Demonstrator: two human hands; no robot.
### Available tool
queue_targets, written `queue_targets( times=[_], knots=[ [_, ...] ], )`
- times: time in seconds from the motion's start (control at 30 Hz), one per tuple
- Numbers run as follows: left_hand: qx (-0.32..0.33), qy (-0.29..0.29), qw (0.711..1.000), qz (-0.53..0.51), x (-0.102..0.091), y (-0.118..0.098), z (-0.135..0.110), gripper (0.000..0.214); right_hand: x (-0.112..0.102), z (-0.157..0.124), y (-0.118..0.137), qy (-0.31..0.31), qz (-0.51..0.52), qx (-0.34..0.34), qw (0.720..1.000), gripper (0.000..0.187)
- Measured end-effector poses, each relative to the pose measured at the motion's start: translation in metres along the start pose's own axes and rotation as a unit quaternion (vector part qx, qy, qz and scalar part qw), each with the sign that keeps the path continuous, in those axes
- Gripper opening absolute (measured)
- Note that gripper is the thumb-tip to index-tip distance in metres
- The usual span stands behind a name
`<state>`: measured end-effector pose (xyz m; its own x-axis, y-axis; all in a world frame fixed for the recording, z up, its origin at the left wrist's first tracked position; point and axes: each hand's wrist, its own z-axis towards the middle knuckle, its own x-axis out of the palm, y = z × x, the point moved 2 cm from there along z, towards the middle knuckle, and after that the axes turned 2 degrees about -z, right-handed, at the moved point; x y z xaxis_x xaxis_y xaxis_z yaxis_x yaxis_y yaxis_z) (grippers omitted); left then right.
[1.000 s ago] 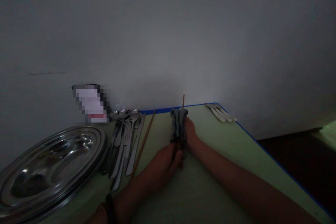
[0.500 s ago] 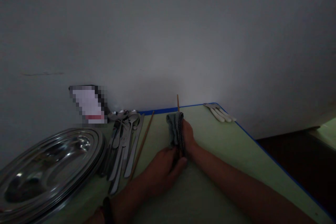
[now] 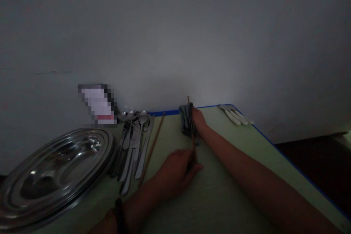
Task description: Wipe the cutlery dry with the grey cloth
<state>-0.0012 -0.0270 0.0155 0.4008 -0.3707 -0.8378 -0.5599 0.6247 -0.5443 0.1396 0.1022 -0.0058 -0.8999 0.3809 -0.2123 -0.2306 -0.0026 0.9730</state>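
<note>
My left hand (image 3: 178,170) is closed around the near end of a wooden chopstick (image 3: 193,143). Farther up, my right hand (image 3: 199,120) grips a grey-blue cloth (image 3: 185,119) that is folded around the same stick. The chopstick's far tip pokes out beyond the cloth, toward the wall. My right fingers are partly hidden behind the cloth. To the left, a second chopstick (image 3: 152,148) lies on the green table (image 3: 170,135), beside a group of metal knives (image 3: 142,153) and spoons (image 3: 143,119).
A stack of oval steel trays (image 3: 68,175) stands at the left. Behind it, a blurred-out phone-like object (image 3: 98,104) leans on the wall (image 3: 175,44). Several white-handled forks (image 3: 233,115) lie by the table's far right corner, along its blue edge (image 3: 276,147).
The cloth and my right hand have slid up the chopstick, away from my left hand, so more of the stick shows between them. The whole view has shifted slightly.
</note>
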Motion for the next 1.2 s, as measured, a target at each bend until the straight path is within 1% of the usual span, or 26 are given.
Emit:
queue_targets(
  times=[0.1, 0.17, 0.27, 0.37, 0.53, 0.7, 0.77, 0.83, 0.9, 1.0, 1.1, 1.2],
  knots=[
    [-0.016, -0.008, 0.997, 0.082, 0.004, -0.005, 0.001, 0.023, -0.001, 0.017, 0.006, -0.028, -0.077, 0.025, 0.996, 0.035],
    [-0.017, -0.009, 0.991, 0.130, 0.008, -0.006, 0.001, 0.027, 0.000, 0.027, 0.009, -0.041, -0.112, 0.027, 0.993, 0.036],
    [-0.008, -0.006, 0.987, 0.163, 0.011, -0.006, 0.002, 0.030, 0.002, 0.037, 0.010, -0.054, -0.152, 0.022, 0.987, 0.037],
    [0.009, -0.007, 0.984, 0.177, 0.012, -0.004, 0.003, 0.028, 0.005, 0.041, 0.007, -0.066, -0.180, 0.010, 0.981, 0.038],
    [0.014, 0.000, 0.980, 0.199, 0.012, -0.004, 0.003, 0.023, 0.008, 0.035, 0.005, -0.082, -0.195, -0.011, 0.977, 0.039],
    [0.002, -0.008, 0.978, 0.211, 0.009, -0.007, 0.002, 0.022, 0.003, 0.022, 0.005, -0.073, -0.174, -0.035, 0.981, 0.039],
    [-0.008, -0.016, 0.976, 0.216, 0.006, -0.006, 0.002, 0.025, -0.002, 0.014, 0.005, -0.071, -0.163, -0.041, 0.983, 0.039],
    [-0.016, -0.023, 0.974, 0.224, 0.004, -0.003, 0.001, 0.032, -0.008, 0.004, 0.004, -0.072, -0.152, -0.045, 0.985, 0.038],
    [-0.013, -0.025, 0.973, 0.230, 0.003, 0.000, 0.001, 0.037, -0.012, -0.006, 0.003, -0.072, -0.139, -0.053, 0.986, 0.037],
    [-0.001, -0.025, 0.973, 0.229, 0.003, 0.004, 0.002, 0.037, -0.013, -0.016, 0.003, -0.066, -0.125, -0.067, 0.988, 0.037],
    [-0.001, -0.026, 0.975, 0.222, 0.004, 0.005, 0.002, 0.036, -0.009, -0.014, 0.003, -0.058, -0.123, -0.069, 0.988, 0.036],
    [-0.010, -0.024, 0.976, 0.214, 0.004, 0.005, 0.003, 0.035, -0.004, -0.003, 0.003, -0.051, -0.124, -0.066, 0.989, 0.036]
  ],
)
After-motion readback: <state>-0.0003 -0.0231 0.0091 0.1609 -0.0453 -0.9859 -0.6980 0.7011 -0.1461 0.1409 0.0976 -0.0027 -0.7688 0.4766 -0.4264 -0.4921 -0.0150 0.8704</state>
